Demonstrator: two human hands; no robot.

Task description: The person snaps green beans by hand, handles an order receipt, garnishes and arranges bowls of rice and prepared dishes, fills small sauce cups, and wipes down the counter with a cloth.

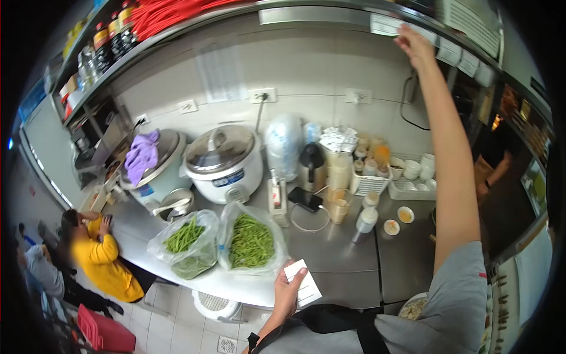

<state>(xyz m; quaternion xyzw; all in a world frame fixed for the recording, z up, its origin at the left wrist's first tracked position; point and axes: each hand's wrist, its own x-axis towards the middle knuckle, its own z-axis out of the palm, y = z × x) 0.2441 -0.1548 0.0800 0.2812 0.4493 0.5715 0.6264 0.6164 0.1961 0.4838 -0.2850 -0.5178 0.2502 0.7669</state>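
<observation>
My left hand (pixel 287 293) is closed on white paper slips (pixel 306 284), thumb on top, in front of the steel counter's edge. Raised high on the right, my right hand (pixel 414 47) is at the shelf's front rail, where a white paper slip (pixel 384 25) hangs. Its fingers are bent together at that slip's right edge; whether they grip it is hard to see. More slips (pixel 449 52) hang to the right. Nearest my left hand on the counter is a clear plastic bag of cut green beans (pixel 250 241), beside a second bag of green beans (pixel 184 237).
Behind the bags stand a white rice cooker (pixel 221 171) and another cooker with a purple cloth (pixel 142 156). A phone (pixel 305 199), squeeze bottle (pixel 366 221), sauce bowls (pixel 405 214) and cup rack (pixel 413 189) are further right. A person in yellow (pixel 106 265) is at the left end.
</observation>
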